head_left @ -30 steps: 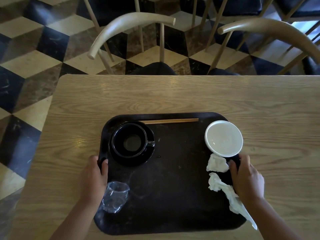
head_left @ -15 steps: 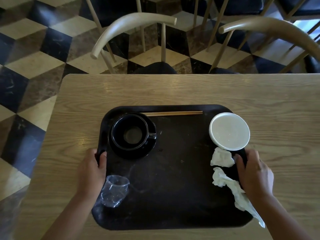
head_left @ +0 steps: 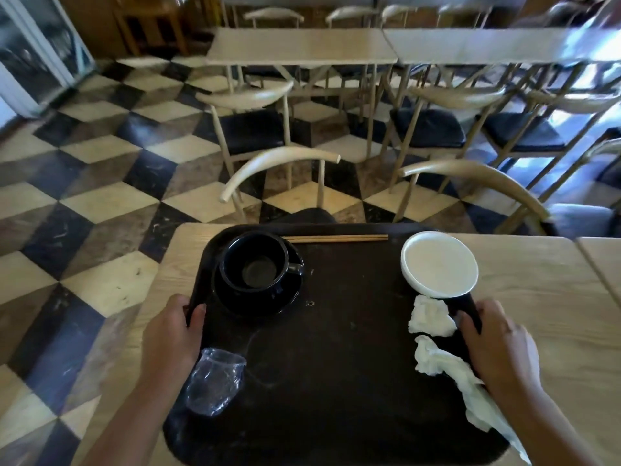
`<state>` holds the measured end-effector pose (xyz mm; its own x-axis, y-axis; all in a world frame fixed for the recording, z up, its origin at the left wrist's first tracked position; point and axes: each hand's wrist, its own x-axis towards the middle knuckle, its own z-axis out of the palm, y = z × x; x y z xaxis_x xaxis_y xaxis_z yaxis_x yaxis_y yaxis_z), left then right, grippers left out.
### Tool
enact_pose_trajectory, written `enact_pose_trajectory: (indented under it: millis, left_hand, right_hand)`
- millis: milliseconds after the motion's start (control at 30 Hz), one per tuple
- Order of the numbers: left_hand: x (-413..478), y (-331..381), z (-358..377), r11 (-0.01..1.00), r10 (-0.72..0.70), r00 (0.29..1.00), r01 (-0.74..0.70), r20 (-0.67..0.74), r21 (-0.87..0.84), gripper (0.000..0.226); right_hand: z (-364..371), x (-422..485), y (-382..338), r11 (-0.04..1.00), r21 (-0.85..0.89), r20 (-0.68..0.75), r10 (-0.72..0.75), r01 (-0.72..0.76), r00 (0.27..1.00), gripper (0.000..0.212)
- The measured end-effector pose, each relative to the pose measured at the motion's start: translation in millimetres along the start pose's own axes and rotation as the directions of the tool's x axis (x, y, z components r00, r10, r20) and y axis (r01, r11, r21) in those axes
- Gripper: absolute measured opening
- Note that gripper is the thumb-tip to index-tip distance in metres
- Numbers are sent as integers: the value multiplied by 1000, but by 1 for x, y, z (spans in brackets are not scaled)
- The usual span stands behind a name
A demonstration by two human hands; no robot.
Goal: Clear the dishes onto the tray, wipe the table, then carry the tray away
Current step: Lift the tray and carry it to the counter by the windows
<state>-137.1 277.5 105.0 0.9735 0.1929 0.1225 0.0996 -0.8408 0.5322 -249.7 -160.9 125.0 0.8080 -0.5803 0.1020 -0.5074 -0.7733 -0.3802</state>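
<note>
A dark tray [head_left: 336, 364] fills the lower middle of the head view, lifted above the light wooden table [head_left: 537, 297]. My left hand [head_left: 171, 334] grips its left rim and my right hand [head_left: 497, 344] grips its right rim. On the tray stand a black cup [head_left: 255, 264] on a black saucer [head_left: 262, 299], a pair of chopsticks [head_left: 336, 238] along the far edge, and a white bowl [head_left: 439, 267] at the far right. A crumpled clear plastic cup [head_left: 215, 381] lies by my left hand. White crumpled napkins [head_left: 433, 331] lie by my right hand, one trailing under it.
Two curved-back wooden chairs [head_left: 279, 166] stand just beyond the table's far edge. More chairs and a long pale table [head_left: 302, 48] fill the room behind. The checkered floor [head_left: 84, 203] opens to the left. A second tabletop [head_left: 601, 260] abuts on the right.
The tray has risen off the table in both hands and now covers the table's far edge. The view has tilted up, showing much more of the room.
</note>
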Motion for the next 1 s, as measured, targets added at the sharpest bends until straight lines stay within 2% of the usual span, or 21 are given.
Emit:
enact_pose_trajectory:
  millis: [133,300,567,800,900,1000]
  left_hand:
    - [2,14,-35,999,36,998,-38,-49,-37,19]
    - [-6,18,-73,998,-5,995,-1,-99,-59,18]
    - [-74,-21,-97,985,-174,954,172,-246,-29,10]
    - [-168,-66,-137,899,-402,838,437,-369,11,14]
    - [-217,-83,-155,861,-477,804,509,-355,-6,13]
    - [-263,-96,-173,781,-580,709,624,-402,-27,12]
  right_hand:
    - [-36,7,-20,998,21,-41,-53,54,998,21]
    - [-58,13,-38,991,12,-50,-131,132,990,19]
    - [-55,23,-71,952,22,47,-306,306,951,21]
    - [-32,5,-121,853,113,163,-522,510,837,20]
    - [-19,-12,-150,791,170,204,-611,587,765,20]
    - [-7,-35,-183,724,224,239,-690,653,683,20]
